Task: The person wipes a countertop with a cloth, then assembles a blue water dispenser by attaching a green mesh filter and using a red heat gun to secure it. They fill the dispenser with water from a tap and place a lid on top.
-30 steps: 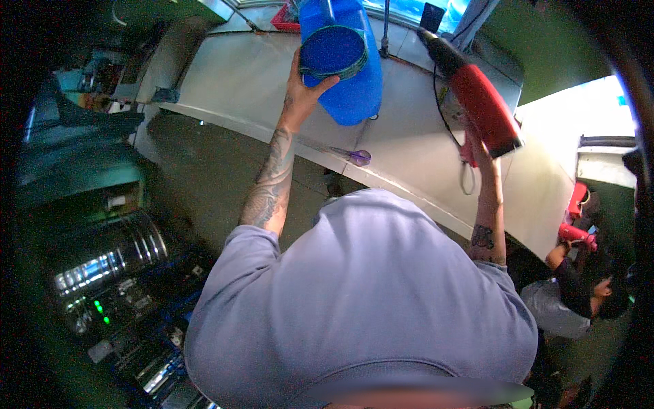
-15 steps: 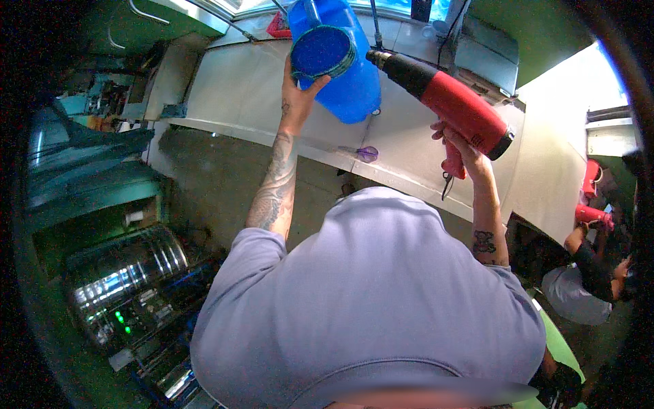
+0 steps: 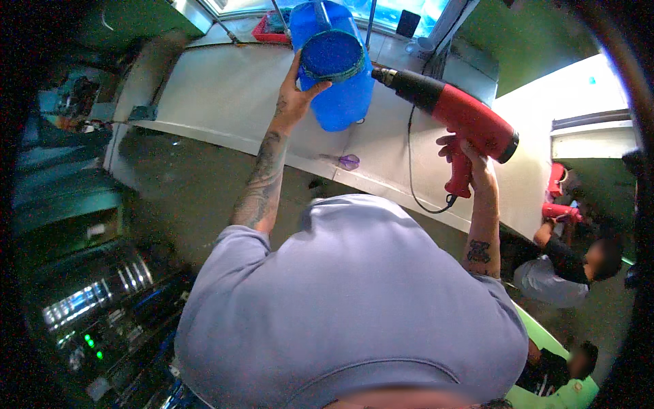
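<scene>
A blue plastic jerrycan (image 3: pixel 349 108) stands on the pale worktop, with a wide, round blue lid (image 3: pixel 332 54) edged in dark green. My left hand (image 3: pixel 294 97) grips the lid's near left side, thumb along the lower rim and fingers up the left. In my right hand (image 3: pixel 471 158) is a red and black heat gun (image 3: pixel 470 117), held by its handle. Its metal nozzle points left at the jerrycan, close to the lid's right side. A dark cord hangs from the foot of the handle and curves over the worktop.
Purple-handled scissors (image 3: pixel 349 161) lie near the front edge of the worktop (image 3: pixel 218 95). A red basket (image 3: pixel 271 28) sits behind, left of the jerrycan. At right, a co-worker (image 3: pixel 555 276) is beside other red tools; another person (image 3: pixel 555 371) is lower right.
The view has shifted slightly. The heat gun's cord now shows in a long loop on the worktop. My left hand keeps its grip on the lid, and the nozzle still points at the jerrycan.
</scene>
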Tool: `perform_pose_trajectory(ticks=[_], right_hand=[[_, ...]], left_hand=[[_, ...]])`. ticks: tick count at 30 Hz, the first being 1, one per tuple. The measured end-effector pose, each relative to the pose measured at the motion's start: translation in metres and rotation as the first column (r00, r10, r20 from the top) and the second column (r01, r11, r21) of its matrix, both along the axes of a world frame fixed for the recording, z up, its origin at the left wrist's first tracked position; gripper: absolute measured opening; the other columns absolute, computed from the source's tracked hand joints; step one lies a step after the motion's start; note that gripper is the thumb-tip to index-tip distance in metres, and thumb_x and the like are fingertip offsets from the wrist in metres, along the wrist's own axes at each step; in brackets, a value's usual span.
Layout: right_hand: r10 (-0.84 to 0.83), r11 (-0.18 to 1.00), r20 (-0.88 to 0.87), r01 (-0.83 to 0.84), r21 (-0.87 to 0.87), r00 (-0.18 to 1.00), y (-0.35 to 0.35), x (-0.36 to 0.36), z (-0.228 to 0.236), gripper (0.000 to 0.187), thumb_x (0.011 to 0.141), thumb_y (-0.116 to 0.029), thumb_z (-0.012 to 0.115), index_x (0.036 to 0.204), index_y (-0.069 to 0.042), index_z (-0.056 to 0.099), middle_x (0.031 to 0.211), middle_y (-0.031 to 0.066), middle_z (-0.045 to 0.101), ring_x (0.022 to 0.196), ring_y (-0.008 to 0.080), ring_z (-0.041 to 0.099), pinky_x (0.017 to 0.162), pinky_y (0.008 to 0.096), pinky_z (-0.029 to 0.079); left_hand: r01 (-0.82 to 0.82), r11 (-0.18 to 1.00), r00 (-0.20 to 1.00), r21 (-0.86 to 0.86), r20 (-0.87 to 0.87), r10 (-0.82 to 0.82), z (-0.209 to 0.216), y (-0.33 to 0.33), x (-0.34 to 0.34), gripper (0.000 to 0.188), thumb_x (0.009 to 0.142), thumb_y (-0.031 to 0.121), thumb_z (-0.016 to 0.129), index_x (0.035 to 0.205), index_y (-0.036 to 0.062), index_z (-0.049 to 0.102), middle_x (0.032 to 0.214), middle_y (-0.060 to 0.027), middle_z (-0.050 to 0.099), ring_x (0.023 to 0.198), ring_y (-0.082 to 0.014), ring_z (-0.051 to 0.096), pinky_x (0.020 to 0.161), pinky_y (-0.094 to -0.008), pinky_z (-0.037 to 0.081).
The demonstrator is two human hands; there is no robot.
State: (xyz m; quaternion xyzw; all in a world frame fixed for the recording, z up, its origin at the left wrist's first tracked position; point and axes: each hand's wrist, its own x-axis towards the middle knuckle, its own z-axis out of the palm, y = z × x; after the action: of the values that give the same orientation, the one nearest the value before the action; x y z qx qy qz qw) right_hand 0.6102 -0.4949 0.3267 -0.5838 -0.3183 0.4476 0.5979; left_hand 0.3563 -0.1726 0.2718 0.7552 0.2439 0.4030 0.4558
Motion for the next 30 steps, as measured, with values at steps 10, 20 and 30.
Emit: perform_pose_trajectory(ticks=[10,20,30], right_hand=[[-0.064,0.98,0.214,0.101,-0.169,0.975,0.092,0.016,0.096,0.047,0.093,-0.041,0.06,0.119,-0.002,0.058,0.096,0.0118,0.07,0.076,0.0169,0.067,0.063,0.0252,0.049],[0.215,0.957,0.485,-0.085,-0.276,0.848,0.173,-0.034,0.162,0.046,0.089,-0.042,0.065,0.117,-0.005,0.061,0.095,0.0088,0.071,0.075,0.0161,0.068,0.065,0.0252,0.05],[0.32,0.892,0.542,-0.054,-0.449,0.777,0.105,-0.099,0.182,0.041,0.088,-0.038,0.066,0.115,-0.007,0.063,0.097,0.009,0.07,0.079,0.0167,0.066,0.069,0.0305,0.051]], left_hand=[[0.008,0.995,0.998,0.099,0.065,-0.014,-0.015,0.018,-0.003,0.086,0.073,0.03,0.083,0.142,0.0052,0.04,0.138,-0.0182,0.049,0.132,-0.0333,0.042,0.11,-0.0422,0.034],[-0.071,0.962,0.991,0.264,0.125,0.039,-0.005,0.01,-0.006,0.081,0.072,0.028,0.083,0.139,0.0046,0.044,0.135,-0.0191,0.052,0.127,-0.036,0.046,0.108,-0.0448,0.035],[-0.101,0.95,0.99,0.295,0.129,0.065,-0.009,0.015,-0.003,0.08,0.071,0.033,0.084,0.134,0.001,0.047,0.129,-0.0196,0.055,0.124,-0.0364,0.048,0.106,-0.046,0.036]])
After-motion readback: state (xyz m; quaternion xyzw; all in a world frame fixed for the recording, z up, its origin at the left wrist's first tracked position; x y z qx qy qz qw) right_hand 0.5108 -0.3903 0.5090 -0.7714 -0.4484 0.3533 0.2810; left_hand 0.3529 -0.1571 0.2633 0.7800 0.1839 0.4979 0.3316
